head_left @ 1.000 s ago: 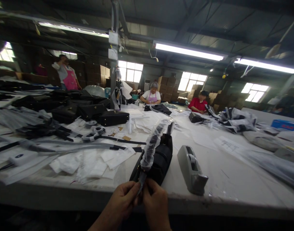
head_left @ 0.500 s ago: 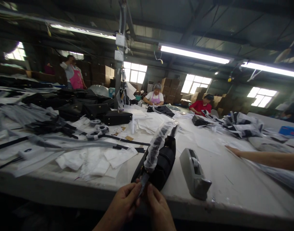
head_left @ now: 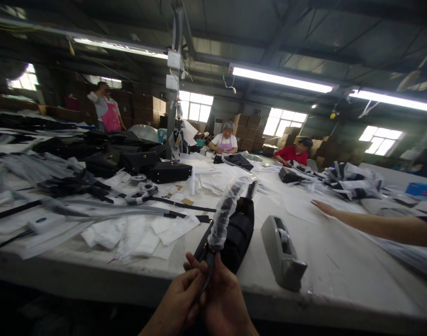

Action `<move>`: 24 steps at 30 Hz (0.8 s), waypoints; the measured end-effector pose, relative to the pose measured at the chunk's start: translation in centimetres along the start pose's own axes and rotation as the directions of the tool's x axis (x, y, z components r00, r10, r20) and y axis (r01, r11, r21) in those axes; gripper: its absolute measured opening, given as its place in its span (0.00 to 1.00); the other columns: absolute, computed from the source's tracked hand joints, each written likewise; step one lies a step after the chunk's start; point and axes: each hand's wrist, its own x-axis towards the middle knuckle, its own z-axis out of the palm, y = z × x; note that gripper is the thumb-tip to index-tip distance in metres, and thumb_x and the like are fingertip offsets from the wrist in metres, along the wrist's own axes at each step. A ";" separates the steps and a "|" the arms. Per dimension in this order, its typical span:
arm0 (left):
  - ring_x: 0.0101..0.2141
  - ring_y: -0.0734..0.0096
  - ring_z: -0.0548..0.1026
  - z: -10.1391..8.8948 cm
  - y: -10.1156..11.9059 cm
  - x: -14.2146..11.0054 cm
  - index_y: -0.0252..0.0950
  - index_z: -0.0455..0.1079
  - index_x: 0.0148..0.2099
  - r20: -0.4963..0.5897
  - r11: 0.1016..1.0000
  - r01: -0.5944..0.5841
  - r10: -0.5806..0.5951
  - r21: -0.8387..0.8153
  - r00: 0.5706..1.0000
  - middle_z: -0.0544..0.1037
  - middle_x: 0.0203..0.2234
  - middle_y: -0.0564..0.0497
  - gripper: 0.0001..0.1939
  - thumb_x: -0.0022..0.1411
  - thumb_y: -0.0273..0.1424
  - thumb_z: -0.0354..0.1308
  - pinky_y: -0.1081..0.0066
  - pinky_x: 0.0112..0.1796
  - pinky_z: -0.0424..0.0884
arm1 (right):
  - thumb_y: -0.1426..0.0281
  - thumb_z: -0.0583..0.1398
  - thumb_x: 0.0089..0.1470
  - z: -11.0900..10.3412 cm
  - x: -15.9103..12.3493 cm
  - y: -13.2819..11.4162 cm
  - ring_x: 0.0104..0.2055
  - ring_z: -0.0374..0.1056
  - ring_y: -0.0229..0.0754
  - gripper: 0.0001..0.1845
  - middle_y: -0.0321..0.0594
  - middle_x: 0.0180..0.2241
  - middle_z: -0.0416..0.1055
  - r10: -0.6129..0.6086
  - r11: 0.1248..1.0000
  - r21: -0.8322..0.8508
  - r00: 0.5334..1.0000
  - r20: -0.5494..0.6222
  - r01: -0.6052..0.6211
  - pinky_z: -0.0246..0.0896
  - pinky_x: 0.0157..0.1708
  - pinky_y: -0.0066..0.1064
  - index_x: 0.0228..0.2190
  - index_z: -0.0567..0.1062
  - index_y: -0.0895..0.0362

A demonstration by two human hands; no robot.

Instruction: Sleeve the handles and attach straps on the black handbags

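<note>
A black handbag (head_left: 239, 233) rests near the table's front edge, its handle (head_left: 224, 217) arching up in crinkled translucent wrapping. The handle's near end is a dark strip (head_left: 210, 268) partly covered by film. My left hand (head_left: 182, 291) pinches this strip between thumb and fingers. On the other side, my right hand (head_left: 224, 294) closes on the same strip, thumb pointing up along the handle base. Palms and fingers hide the strip's lower end. Just right of the bag stands a grey tape dispenser (head_left: 283, 254), touched by neither hand.
Black bags (head_left: 140, 163), wrapped straps (head_left: 94, 207) and white sheets (head_left: 140, 235) cover the table's left side. From the right, a co-worker's hand (head_left: 323, 207) reaches over plastic film. Wrapped items (head_left: 353, 182) pile up behind it. Several people work farther back.
My right hand has moved up toward the handle base, and my left fingers have shifted on the strip. The co-worker's hand has slid left and slightly farther away.
</note>
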 end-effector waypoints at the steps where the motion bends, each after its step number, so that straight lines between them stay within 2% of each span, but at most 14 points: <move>1: 0.09 0.86 0.50 0.0 0.0 0.0 0.36 0.62 0.26 0.004 1.000 -0.010 0.010 0.002 1.000 0.60 0.10 0.62 0.29 0.53 0.59 0.56 0.79 0.12 0.42 | 0.49 0.62 0.50 -0.1 0.0 -0.1 0.45 0.73 0.51 0.29 0.52 0.40 0.78 0.002 1.000 -0.006 1.000 0.011 -0.002 0.68 0.44 0.37 0.38 0.82 0.63; 6: 0.11 0.87 0.51 -0.2 -0.2 -0.1 0.35 0.64 0.28 -0.012 0.999 -0.033 0.033 0.003 0.999 0.63 0.14 0.61 0.26 0.55 0.56 0.58 0.80 0.13 0.44 | 0.50 0.66 0.44 -0.8 0.0 0.3 0.56 0.66 0.53 0.28 0.50 0.51 0.74 -0.102 0.995 -0.010 0.992 0.068 0.103 0.62 0.53 0.41 0.39 0.81 0.59; 9: 0.11 0.87 0.52 -0.7 -0.6 -0.1 0.35 0.64 0.28 0.012 0.998 -0.068 0.068 -0.013 0.998 0.62 0.15 0.61 0.25 0.57 0.54 0.58 0.80 0.13 0.46 | 0.50 0.68 0.42 -2.1 -0.1 1.2 0.53 0.69 0.52 0.31 0.48 0.48 0.76 -0.157 0.976 -0.141 0.986 0.058 0.164 0.64 0.51 0.40 0.43 0.79 0.58; 11: 0.12 0.87 0.52 -0.9 -0.6 -0.2 0.35 0.65 0.31 -0.008 0.997 -0.074 0.074 -0.018 0.997 0.62 0.16 0.61 0.23 0.57 0.53 0.58 0.81 0.14 0.46 | 0.50 0.68 0.43 -3.2 -0.5 1.3 0.47 0.73 0.52 0.29 0.47 0.41 0.79 -0.282 0.889 -0.373 0.959 0.010 0.265 0.68 0.46 0.39 0.41 0.80 0.58; 12: 0.12 0.87 0.52 -0.9 -0.5 -0.3 0.36 0.67 0.35 -0.029 0.997 -0.071 0.071 -0.021 0.997 0.63 0.16 0.61 0.23 0.57 0.53 0.59 0.81 0.14 0.46 | 0.50 0.67 0.45 -3.6 -0.9 1.1 0.44 0.74 0.52 0.28 0.46 0.38 0.79 -0.367 0.805 -0.505 0.930 -0.010 0.312 0.69 0.44 0.38 0.40 0.80 0.59; 14: 0.12 0.86 0.52 -0.7 0.0 -0.5 0.37 0.67 0.44 -0.082 0.997 -0.066 0.063 -0.027 0.995 0.66 0.17 0.60 0.26 0.56 0.53 0.59 0.81 0.13 0.46 | 0.50 0.65 0.47 -4.3 -1.8 0.3 0.40 0.75 0.51 0.26 0.46 0.34 0.80 -0.529 0.607 -0.716 0.848 -0.040 0.345 0.70 0.41 0.37 0.38 0.81 0.59; 16: 0.11 0.86 0.52 -0.4 0.7 -0.7 0.36 0.67 0.49 -0.136 0.998 -0.056 0.051 -0.029 0.989 0.69 0.17 0.58 0.31 0.58 0.57 0.54 0.81 0.13 0.47 | 0.49 0.64 0.49 -4.3 -2.7 -0.9 0.36 0.76 0.50 0.25 0.46 0.32 0.80 -0.643 0.470 -0.818 0.764 -0.061 0.330 0.70 0.38 0.35 0.36 0.81 0.58; 17: 0.11 0.85 0.52 -0.2 1.0 -0.7 0.35 0.67 0.49 -0.156 0.999 -0.046 0.041 -0.029 0.987 0.69 0.17 0.58 0.32 0.59 0.58 0.49 0.81 0.13 0.47 | 0.49 0.63 0.50 -4.2 -3.1 -1.4 0.35 0.76 0.49 0.25 0.46 0.31 0.80 -0.677 0.431 -0.841 0.733 -0.062 0.327 0.71 0.37 0.33 0.35 0.81 0.58; 19: 0.10 0.85 0.51 0.3 1.4 -0.6 0.34 0.70 0.45 -0.179 0.999 -0.003 -0.003 -0.032 0.984 0.67 0.14 0.58 0.35 0.59 0.61 0.44 0.81 0.13 0.45 | 0.49 0.62 0.51 -3.7 -3.5 -2.2 0.34 0.76 0.48 0.24 0.46 0.31 0.80 -0.713 0.378 -0.858 0.701 -0.030 0.347 0.71 0.35 0.31 0.34 0.81 0.57; 22: 0.10 0.86 0.49 0.7 1.4 0.0 0.35 0.71 0.35 -0.206 0.998 0.050 -0.057 -0.040 0.977 0.62 0.10 0.61 0.31 0.54 0.61 0.52 0.82 0.13 0.42 | 0.50 0.62 0.52 -3.3 -3.4 -2.5 0.31 0.76 0.46 0.23 0.45 0.31 0.80 -0.722 0.341 -0.859 0.692 0.020 0.381 0.72 0.33 0.30 0.33 0.81 0.57; 24: 0.10 0.86 0.50 0.7 1.1 0.4 0.35 0.70 0.31 -0.224 0.998 0.037 -0.046 -0.045 0.974 0.60 0.10 0.62 0.28 0.49 0.59 0.59 0.82 0.13 0.42 | 0.51 0.62 0.52 -3.4 -3.1 -2.4 0.31 0.76 0.46 0.23 0.45 0.31 0.80 -0.723 0.330 -0.861 0.690 0.034 0.388 0.72 0.32 0.30 0.33 0.81 0.58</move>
